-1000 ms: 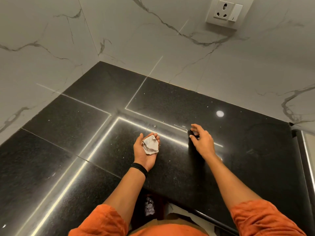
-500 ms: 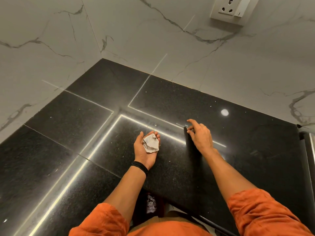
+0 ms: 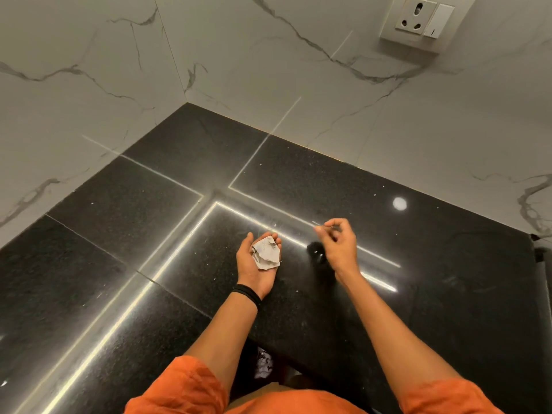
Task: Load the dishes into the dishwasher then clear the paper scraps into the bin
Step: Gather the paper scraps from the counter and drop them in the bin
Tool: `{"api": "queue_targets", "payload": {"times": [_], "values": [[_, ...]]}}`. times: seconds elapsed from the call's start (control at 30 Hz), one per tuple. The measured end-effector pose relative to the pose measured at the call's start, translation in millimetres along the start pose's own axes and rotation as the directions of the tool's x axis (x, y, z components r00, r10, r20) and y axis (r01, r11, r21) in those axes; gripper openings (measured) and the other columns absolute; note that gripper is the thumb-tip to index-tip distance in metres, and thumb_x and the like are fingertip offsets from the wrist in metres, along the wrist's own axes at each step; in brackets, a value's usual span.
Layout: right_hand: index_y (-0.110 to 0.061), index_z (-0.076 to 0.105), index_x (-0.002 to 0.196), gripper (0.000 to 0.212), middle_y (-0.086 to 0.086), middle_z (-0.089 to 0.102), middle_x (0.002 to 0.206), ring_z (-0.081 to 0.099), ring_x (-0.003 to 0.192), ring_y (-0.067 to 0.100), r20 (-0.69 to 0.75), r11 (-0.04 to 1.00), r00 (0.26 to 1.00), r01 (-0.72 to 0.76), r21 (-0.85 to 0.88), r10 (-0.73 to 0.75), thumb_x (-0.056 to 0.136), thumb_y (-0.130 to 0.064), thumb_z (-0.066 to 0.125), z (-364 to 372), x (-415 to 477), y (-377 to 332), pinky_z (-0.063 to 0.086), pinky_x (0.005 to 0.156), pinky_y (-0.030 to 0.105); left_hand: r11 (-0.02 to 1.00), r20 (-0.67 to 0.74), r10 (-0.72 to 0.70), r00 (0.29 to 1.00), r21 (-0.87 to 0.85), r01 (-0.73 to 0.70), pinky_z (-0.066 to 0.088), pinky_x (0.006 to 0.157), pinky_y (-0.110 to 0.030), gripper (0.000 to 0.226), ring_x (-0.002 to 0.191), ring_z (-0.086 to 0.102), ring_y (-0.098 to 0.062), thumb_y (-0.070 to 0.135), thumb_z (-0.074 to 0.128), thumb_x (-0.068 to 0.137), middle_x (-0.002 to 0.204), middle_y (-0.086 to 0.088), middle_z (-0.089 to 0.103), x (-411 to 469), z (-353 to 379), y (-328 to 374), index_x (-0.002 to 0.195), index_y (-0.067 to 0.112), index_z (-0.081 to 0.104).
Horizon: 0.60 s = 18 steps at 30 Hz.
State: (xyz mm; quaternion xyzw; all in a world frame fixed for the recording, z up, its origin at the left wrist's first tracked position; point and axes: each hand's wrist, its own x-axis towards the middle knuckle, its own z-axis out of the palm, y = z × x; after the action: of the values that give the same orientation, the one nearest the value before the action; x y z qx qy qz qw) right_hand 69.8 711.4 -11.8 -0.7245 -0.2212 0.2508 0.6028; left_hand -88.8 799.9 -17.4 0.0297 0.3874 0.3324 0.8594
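Note:
My left hand [image 3: 254, 264] lies palm up just above the black countertop [image 3: 149, 234], cupped under a crumpled wad of grey-white paper [image 3: 266, 253]. To its right, my right hand [image 3: 339, 246] hovers a little above the counter, thumb and fingers pinched together. A thin pale sliver of paper [image 3: 317, 223] sticks out at its fingertips. Tiny white paper specks [image 3: 274, 225] lie scattered on the counter around both hands. No dishes or dishwasher are in view.
Marble walls meet in a corner behind the counter, with a socket and switch [image 3: 421, 22] high on the right wall. Below the counter's front edge, between my arms, crumpled paper [image 3: 263, 364] shows in a dark opening. A dark appliance edge [image 3: 542, 255] borders the counter's right end.
My right hand has lifted off the countertop and closed its fingers into a pinch. My left hand has kept the paper wad and stayed in place.

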Motion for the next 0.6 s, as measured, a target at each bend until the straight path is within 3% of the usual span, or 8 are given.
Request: {"api": "queue_targets", "payload": {"times": [0.13,0.27,0.37,0.47,0.6], "values": [[-0.019,0.06,0.095,0.012,-0.009,0.071,0.09,0.069,0.087,0.007,0.239,0.985,0.963,0.152,-0.086,-0.128,0.093,-0.013,0.07,39.1,-36.9,-13.4,0.052,0.073,0.028,0.999,0.034,-0.007,0.999,0.048,0.005,0.05,0.085,-0.034,0.044,0.085,0.066,-0.026,0.039,0.045,0.102,0.093,-0.016,0.068,-1.1,2.6,-1.6,0.094,0.002,0.068],[-0.023,0.064,0.105,0.021,-0.012,0.073,0.1,0.069,0.095,0.004,0.297,0.977,0.942,0.189,-0.096,-0.154,0.09,-0.012,0.073,53.7,-51.0,-20.3,0.052,0.073,0.019,0.999,0.06,-0.014,0.998,0.036,0.012,0.051,0.082,-0.037,0.042,0.083,0.068,-0.026,0.041,0.045,0.101,0.092,-0.014,0.068,-5.1,0.0,6.8,0.094,0.005,0.068],[-0.026,0.066,0.103,0.026,-0.01,0.072,0.096,0.067,0.088,0.009,0.282,0.971,0.944,0.21,-0.112,-0.171,0.084,-0.01,0.076,58.6,-47.2,-22.4,0.054,0.073,0.023,1.0,0.045,-0.008,0.999,0.03,0.007,0.054,0.083,-0.04,0.044,0.083,0.071,-0.03,0.041,0.045,0.102,0.093,-0.017,0.07,-9.5,-0.8,11.3,0.096,0.004,0.068],[-0.025,0.068,0.099,0.018,-0.008,0.072,0.092,0.067,0.085,0.01,0.211,0.969,0.959,0.215,-0.12,-0.187,0.086,-0.015,0.076,61.4,-30.7,-23.9,0.053,0.071,0.022,0.999,0.026,0.014,1.0,-0.041,-0.013,0.051,0.089,-0.037,0.042,0.086,0.068,-0.028,0.038,0.048,0.101,0.098,-0.017,0.068,-11.4,-3.6,16.9,0.1,0.001,0.068],[-0.02,0.069,0.099,0.014,-0.008,0.07,0.091,0.066,0.084,0.006,0.18,0.932,0.969,0.216,-0.291,-0.168,0.09,-0.01,0.07,62.4,1.5,-19.4,0.054,0.075,0.023,0.995,-0.003,0.028,1.0,-0.099,-0.028,0.051,0.092,-0.035,0.042,0.092,0.067,-0.029,0.036,0.053,0.1,0.101,-0.019,0.068,-13.5,-9.3,26.7,0.105,-0.002,0.067]]}}
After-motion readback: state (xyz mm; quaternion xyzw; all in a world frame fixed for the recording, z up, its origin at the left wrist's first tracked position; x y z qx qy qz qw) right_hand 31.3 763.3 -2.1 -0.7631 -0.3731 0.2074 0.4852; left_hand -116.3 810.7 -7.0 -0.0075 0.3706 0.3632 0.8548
